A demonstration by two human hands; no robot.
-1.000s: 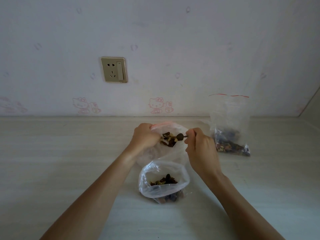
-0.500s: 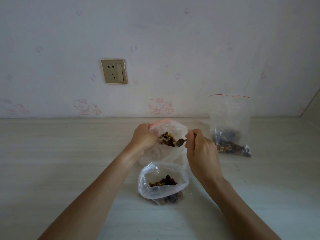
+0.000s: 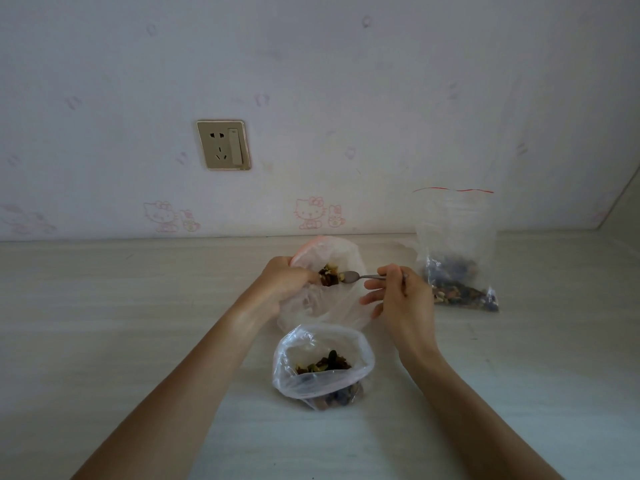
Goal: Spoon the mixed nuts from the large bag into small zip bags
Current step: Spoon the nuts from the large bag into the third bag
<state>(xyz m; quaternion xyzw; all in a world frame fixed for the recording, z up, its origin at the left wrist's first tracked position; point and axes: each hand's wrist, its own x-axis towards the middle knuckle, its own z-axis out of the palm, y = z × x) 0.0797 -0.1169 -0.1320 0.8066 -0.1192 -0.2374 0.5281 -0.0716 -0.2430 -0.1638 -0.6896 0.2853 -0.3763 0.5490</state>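
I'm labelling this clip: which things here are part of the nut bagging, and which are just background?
In use:
left hand gripping pink-rimmed clear plastic bag
right hand holding small metal spoon
open clear bag of nuts
red-striped clear zip bag

Background:
gold wall socket
pink cartoon-cat wallpaper

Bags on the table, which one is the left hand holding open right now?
The far middle bag, the one with the pink rim; the left hand grips its mouth. The near open bag and the red-striped zip bag at right stand untouched.

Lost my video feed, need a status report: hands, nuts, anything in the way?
Left hand grips far bag mouth open. Right hand holds spoon at mouth. Near bag open. Nothing blocking.
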